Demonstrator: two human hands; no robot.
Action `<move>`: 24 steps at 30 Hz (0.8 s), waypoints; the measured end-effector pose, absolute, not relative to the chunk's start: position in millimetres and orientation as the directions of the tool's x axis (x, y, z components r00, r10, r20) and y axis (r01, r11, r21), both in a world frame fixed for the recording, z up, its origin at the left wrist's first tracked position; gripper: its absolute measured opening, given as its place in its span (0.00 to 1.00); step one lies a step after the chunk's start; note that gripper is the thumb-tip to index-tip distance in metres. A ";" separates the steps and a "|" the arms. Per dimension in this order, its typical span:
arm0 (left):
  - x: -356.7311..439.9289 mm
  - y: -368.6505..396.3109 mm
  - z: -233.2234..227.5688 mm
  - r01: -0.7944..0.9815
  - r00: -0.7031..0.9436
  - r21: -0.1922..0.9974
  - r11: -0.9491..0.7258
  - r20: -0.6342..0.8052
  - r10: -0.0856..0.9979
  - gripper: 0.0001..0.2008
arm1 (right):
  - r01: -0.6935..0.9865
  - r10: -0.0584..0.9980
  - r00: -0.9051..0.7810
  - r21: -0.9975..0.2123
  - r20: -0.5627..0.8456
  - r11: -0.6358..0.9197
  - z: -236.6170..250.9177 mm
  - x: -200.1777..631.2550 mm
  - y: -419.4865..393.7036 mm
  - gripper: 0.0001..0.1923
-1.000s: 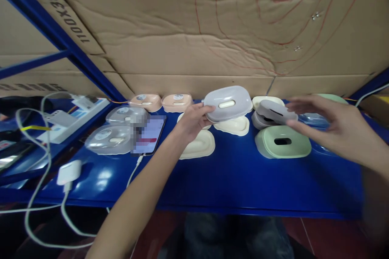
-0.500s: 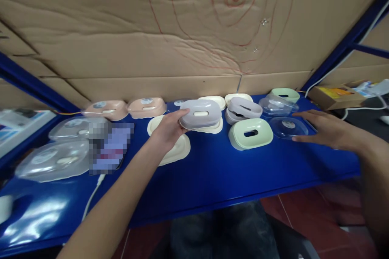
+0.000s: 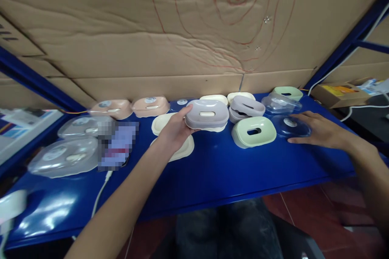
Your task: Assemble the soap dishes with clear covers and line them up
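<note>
Head view: left hand (image 3: pixel 172 133) grips a grey box (image 3: pixel 207 114) by its near end, fingers curled around it, holding it just above the cream trays (image 3: pixel 179 151) on the blue tabletop (image 3: pixel 219 174). Right hand (image 3: pixel 319 131) lies flat, fingers spread, touching a clear lid (image 3: pixel 290 126) beside the green box (image 3: pixel 253 131). Judging by the layout, the job looks partway through: peach boxes (image 3: pixel 130 107) at the back seem closed and labelled, while loose trays, another grey box (image 3: pixel 246 109) and clear lids remain unmatched. Blur hides whether that lid is actually pinched or just touched.
</note>
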State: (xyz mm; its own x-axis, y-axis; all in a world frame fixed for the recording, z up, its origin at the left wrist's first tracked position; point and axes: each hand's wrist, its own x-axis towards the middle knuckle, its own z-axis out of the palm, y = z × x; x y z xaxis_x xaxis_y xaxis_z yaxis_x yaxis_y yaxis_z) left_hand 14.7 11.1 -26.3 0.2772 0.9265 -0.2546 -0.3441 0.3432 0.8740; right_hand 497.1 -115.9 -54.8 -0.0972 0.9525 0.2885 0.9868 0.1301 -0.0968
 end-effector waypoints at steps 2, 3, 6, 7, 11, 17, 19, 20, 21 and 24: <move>14.7 10.8 -26.6 -0.358 0.282 0.868 0.345 -0.252 0.926 0.13 | 0.995 0.977 -0.088 -0.026 0.193 0.095 -54.6 497.4 -114.7 0.41; 14.5 10.6 -26.7 -0.368 0.286 0.863 0.345 -0.248 0.926 0.14 | 0.996 0.986 -0.086 0.003 0.141 0.086 -54.5 497.3 -114.2 0.40; 13.9 9.9 -25.8 -0.388 0.292 0.846 0.365 -0.262 0.920 0.14 | 0.999 0.995 -0.031 -0.028 0.098 0.034 -49.0 492.9 -116.8 0.37; 13.8 9.6 -24.9 -0.391 0.288 0.840 0.376 -0.276 0.917 0.13 | 0.999 0.996 0.002 -0.054 0.092 0.003 -44.2 489.3 -119.8 0.35; 14.1 8.1 -21.8 -0.402 0.275 0.821 0.405 -0.313 0.909 0.12 | 0.976 0.971 0.188 -0.135 0.146 -0.169 -10.2 457.8 -134.4 0.31; 15.9 10.2 -27.7 -0.423 0.308 0.818 0.390 -0.275 0.911 0.17 | 0.954 0.825 -0.157 -0.131 0.543 0.268 25.4 345.4 -103.2 0.46; 16.6 11.2 -30.6 -0.418 0.328 0.812 0.407 -0.283 0.901 0.21 | 0.889 0.774 -0.299 -0.133 0.557 0.439 22.3 301.4 -82.3 0.47; 17.1 11.2 -31.8 -0.413 0.340 0.809 0.417 -0.288 0.895 0.23 | 0.867 0.766 -0.339 -0.135 0.547 0.480 18.3 282.4 -73.0 0.47; 17.7 10.9 -32.8 -0.409 0.349 0.807 0.426 -0.292 0.890 0.24 | 0.855 0.768 -0.369 -0.133 0.523 0.501 13.1 266.5 -65.0 0.48; 20.8 7.4 -35.9 -0.408 0.350 0.808 0.425 -0.292 0.890 0.27 | 0.842 0.764 -0.422 -0.103 0.489 0.530 -6.7 240.8 -49.9 0.51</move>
